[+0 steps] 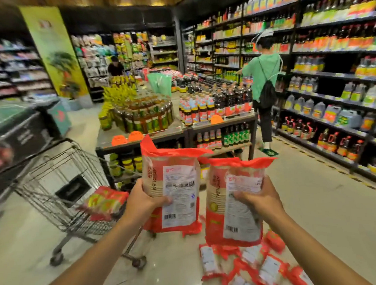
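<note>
The head camera looks down a shop aisle. The left hand (pixel 145 200) grips the left packet (pixel 174 184) round its middle, with the fingers curled over the white label. The right hand (pixel 258 198) grips the right packet (pixel 234 206) the same way. Both packets are red with see-through middles. They are held upright in the air, side by side and very close. I cannot tell if they touch.

Below the right packet, a pile of packets (pixel 249 270) of the same kind lies on the shiny floor (pixel 322 199). To the left stands a wire cart (pixel 57 175). Some red and yellow bags (pixel 104 201) already lie inside it. Behind the packets is a display table (pixel 221 122) full of bottles. A person in a green shirt (pixel 265 77) stands well away by the shelves (pixel 335 85).

I think the step now is carrying two packets from the floor pile to the cart. The next move should swing both arms to the left and lift the packets over the cart's wire edge. Then they go down softly onto the bags and the fingers let go. The floppy packets could bend or slip, so the hold needs to be firm until then.
</note>
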Demonstrator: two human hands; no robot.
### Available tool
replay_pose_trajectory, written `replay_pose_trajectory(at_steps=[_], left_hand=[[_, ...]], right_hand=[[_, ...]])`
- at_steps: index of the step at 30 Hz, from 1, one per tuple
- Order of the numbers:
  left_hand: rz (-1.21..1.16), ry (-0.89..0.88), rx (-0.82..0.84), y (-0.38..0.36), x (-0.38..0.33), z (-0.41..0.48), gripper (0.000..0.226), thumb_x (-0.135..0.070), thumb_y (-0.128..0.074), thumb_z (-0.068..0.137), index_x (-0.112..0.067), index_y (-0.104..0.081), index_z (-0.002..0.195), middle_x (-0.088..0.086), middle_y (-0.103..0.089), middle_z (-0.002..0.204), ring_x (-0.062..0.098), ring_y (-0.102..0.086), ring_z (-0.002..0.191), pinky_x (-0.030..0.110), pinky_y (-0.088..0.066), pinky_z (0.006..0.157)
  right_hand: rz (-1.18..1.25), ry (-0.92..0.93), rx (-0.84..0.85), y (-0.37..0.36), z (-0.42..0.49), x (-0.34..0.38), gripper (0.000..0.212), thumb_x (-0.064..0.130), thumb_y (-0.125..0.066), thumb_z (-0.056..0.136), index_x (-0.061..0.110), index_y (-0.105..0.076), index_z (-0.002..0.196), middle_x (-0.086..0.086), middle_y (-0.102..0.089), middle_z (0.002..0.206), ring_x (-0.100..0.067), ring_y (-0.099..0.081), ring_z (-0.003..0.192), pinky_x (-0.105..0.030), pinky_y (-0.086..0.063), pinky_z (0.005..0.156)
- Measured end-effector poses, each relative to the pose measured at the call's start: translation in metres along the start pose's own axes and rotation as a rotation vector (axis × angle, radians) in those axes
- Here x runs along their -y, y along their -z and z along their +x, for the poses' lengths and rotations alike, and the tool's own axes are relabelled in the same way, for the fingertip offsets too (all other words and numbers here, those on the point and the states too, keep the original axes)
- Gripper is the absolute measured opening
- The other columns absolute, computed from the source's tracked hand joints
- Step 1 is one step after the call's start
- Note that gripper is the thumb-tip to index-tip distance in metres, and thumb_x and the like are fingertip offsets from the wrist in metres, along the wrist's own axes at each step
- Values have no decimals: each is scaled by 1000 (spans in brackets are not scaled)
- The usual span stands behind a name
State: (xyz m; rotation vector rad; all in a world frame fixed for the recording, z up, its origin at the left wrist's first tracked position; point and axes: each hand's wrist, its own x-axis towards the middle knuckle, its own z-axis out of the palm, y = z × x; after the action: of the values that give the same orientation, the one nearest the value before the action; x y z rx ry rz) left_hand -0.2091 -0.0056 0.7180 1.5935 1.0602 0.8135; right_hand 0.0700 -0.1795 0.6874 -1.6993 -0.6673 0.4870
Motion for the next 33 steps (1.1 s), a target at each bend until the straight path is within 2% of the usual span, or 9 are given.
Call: replay_pose_trajectory(at_steps=[3,5,9,16,19,24,27,31,33], left_hand=[[27,36,-126,45,8,-27,75,-13,-100,50,-26,-58,111,-3,-77,105,19,-75,94,51,-61,86],[39,55,-190,75,12,-42,73,-14,-100,50,-26,-58,109,-2,-77,103,21,-75,94,51,-60,87],[27,98,-312,139,27,-66,89,-37,-100,35,-27,-57,112,-4,-77,106,22,-75,97,54,-59,88],[-16,156,-472,240,61,-76,66,-13,-96,60,-24,-56,112,-5,-73,110,22,-70,101,41,-58,80],[-6,157,-500,290,78,-72,62,-9,-94,62,-22,-55,108,-3,-72,109,22,-69,99,38,-58,77],[-9,162,-507,371,108,-57,58,-5,-92,65,-20,-56,108,-2,-71,106,21,-69,98,34,-56,73],[-10,169,-519,409,123,-46,60,-8,-92,65,-20,-56,111,-2,-71,108,20,-68,98,30,-54,70],[-6,179,-514,447,140,-25,63,-12,-94,63,-20,-57,114,-2,-71,109,21,-68,100,34,-57,76],[-2,179,-514,461,146,-14,64,-14,-95,63,-21,-57,114,-2,-71,109,21,-68,101,36,-57,78]], right_hand=[[30,5,131,-48,-6,6,61,17,-98,61,19,-57,106,2,-77,92,-13,-75,79,-33,-59,68],[21,1,228,-80,-10,11,63,22,-98,59,19,-60,109,1,-78,93,-14,-76,80,-39,-63,71],[0,55,345,-147,-19,32,69,42,-97,50,30,-58,105,5,-77,96,-17,-75,86,-44,-62,76],[39,128,485,-270,-52,82,59,15,-94,66,19,-52,107,3,-69,98,-9,-69,82,-21,-51,60],[32,124,508,-324,-64,92,62,19,-95,65,21,-52,110,3,-69,100,-10,-69,85,-25,-53,64],[-24,135,529,-409,-78,110,75,34,-95,55,28,-52,116,4,-71,107,-18,-71,95,-48,-60,85],[-27,134,544,-452,-86,125,74,24,-95,62,23,-49,120,2,-69,109,-20,-69,97,-47,-58,86],[-22,122,538,-499,-85,134,66,22,-94,64,22,-50,113,3,-68,106,-15,-68,94,-34,-54,74],[-44,122,538,-520,-79,135,63,24,-94,63,25,-52,110,4,-69,105,-15,-69,93,-38,-57,78]])
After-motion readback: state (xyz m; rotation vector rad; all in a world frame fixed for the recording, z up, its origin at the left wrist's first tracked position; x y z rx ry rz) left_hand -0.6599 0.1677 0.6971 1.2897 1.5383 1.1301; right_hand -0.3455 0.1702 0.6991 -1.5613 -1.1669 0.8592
